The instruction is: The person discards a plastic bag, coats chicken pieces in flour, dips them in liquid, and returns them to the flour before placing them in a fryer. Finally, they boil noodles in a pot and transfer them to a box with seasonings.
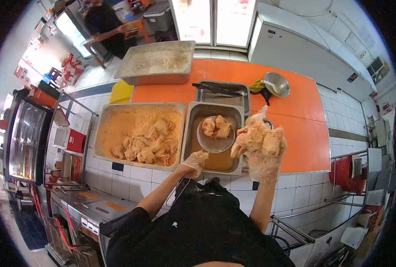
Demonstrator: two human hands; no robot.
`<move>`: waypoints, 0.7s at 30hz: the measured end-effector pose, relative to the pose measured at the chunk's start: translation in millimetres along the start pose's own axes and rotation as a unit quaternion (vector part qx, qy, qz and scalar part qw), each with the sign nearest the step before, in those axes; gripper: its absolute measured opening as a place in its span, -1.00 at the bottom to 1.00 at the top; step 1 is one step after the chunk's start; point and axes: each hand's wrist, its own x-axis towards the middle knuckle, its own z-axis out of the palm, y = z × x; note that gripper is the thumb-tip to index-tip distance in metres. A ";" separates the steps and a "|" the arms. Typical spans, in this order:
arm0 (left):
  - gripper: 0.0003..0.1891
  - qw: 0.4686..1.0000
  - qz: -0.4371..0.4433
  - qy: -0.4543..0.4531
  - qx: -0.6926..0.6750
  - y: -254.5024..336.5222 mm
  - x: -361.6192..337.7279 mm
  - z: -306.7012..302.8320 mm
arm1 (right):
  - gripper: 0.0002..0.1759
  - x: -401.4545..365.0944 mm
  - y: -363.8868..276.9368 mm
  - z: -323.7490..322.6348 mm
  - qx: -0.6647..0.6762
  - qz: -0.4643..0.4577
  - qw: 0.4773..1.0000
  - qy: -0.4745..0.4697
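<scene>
This is a commercial food-preparation kitchen: on the orange worktop (296,133), a deep metal pan of marinade (214,167) sits right beside the tray of floured meat (140,109). Beyond the worktop stand lit glass-door coolers (213,22); around it runs a white tiled floor (136,182).

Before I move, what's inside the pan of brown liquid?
A round dish holding a few chicken pieces is in the pan, with brownish liquid around it. What lies under the dish is hidden, and the left hand covers part of the near left corner.
</scene>
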 end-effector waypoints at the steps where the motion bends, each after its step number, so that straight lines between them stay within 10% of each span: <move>1: -0.81 0.990 -0.077 -0.011 -0.117 -0.6 0.2 -4.4 | -0.59 1.1 -0.6 3.8 -0.007 -0.013 1.000 0.001; 8: -0.71 0.956 -0.150 0.040 -0.247 108.6 -77.9 -71.8 | -0.63 13.8 20.4 32.8 -0.048 -0.038 0.998 -0.033; 10: -0.68 0.918 -0.199 0.076 -0.335 45.8 -100.6 -91.6 | -0.64 22.0 33.1 37.4 -0.063 -0.025 0.996 -0.060; 11: -0.67 0.989 -0.008 0.148 0.007 25.0 -114.3 -107.3 | -0.64 25.5 38.5 38.8 -0.075 -0.029 0.995 -0.065; 14: -0.57 0.918 0.066 0.207 0.331 8.6 -164.9 -157.0 | -0.65 34.0 56.3 39.9 -0.160 -0.090 0.983 -0.017; 16: -0.67 0.958 0.013 0.272 -0.094 -49.4 -184.0 -202.7 | -0.65 26.2 64.2 85.3 -0.004 -0.027 0.998 0.064; 18: -0.71 0.871 0.040 0.338 -0.354 -73.5 -194.9 -236.9 | -0.61 21.1 70.1 132.4 -0.030 -0.021 0.999 0.011; 19: -0.70 0.909 -0.087 0.408 0.020 -57.4 -199.5 -248.2 | -0.59 21.8 73.9 135.4 -0.044 -0.017 0.999 -0.016; 21: -0.68 0.797 -0.199 0.414 0.393 -24.6 -195.9 -265.8 | -0.58 24.7 86.5 127.5 -0.110 -0.059 0.992 -0.003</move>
